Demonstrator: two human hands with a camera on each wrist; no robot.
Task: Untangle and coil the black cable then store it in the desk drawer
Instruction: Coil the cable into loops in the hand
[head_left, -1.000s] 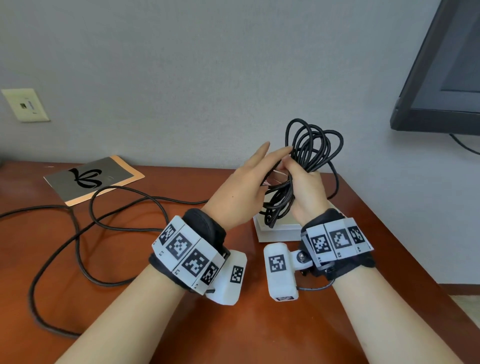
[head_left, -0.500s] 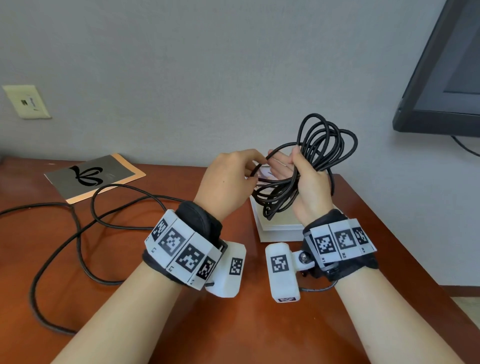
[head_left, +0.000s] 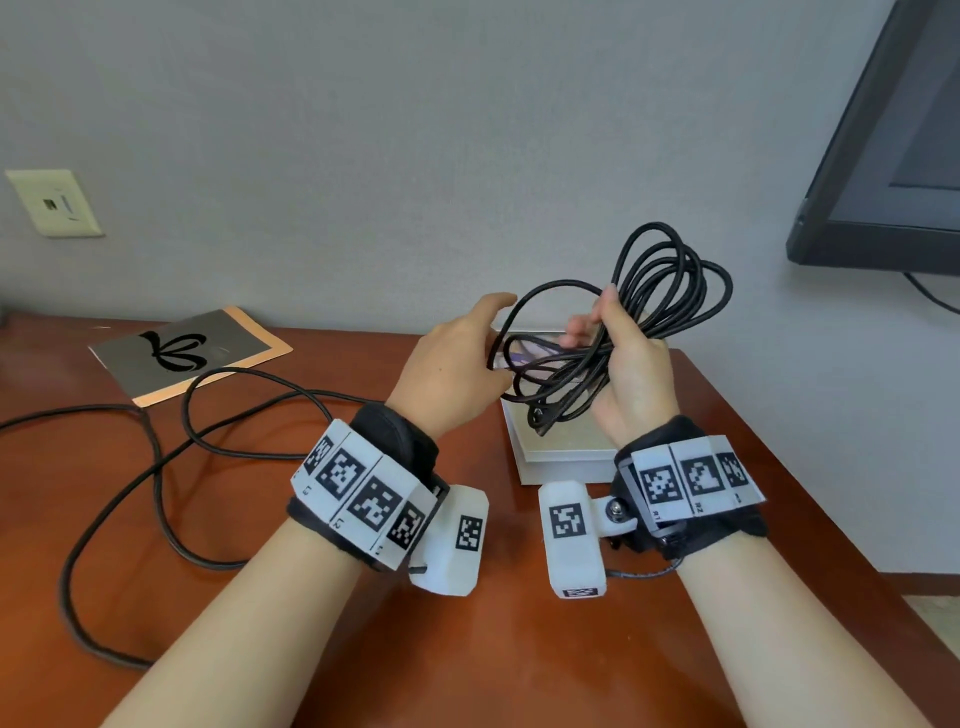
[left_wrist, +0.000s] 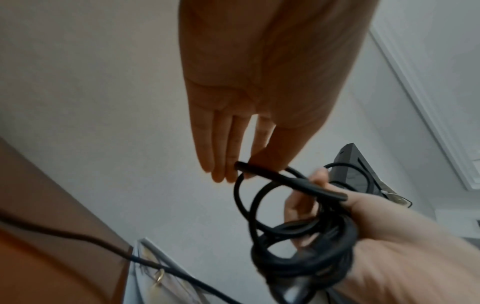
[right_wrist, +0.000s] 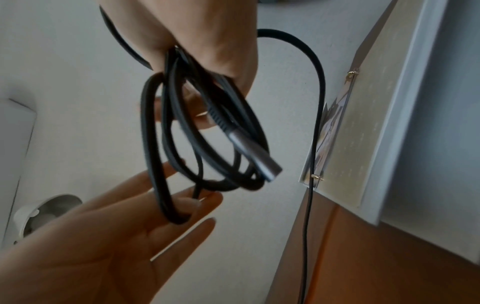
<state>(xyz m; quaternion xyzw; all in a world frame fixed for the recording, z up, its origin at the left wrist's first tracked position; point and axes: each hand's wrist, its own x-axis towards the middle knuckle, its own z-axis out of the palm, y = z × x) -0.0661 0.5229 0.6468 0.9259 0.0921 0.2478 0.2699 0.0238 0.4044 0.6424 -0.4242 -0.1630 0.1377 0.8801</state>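
Note:
My right hand grips a bundle of coiled black cable, its loops standing up above the fist. A silver plug end hangs out of the bundle in the right wrist view. My left hand is a little left of the bundle. Its thumb and fingers pinch one strand that arcs across to the right hand. The cable's loose length trails in wide curves over the wooden desk at the left. No drawer is in view.
A white box lies on the desk under the hands. A grey card with a black logo sits at the back left. A dark monitor hangs at the upper right, and a wall outlet is far left. The desk's right edge is close.
My left hand has drawn back to the left from the bundle, pulling out a loop of strand. The right hand has lifted the coil slightly.

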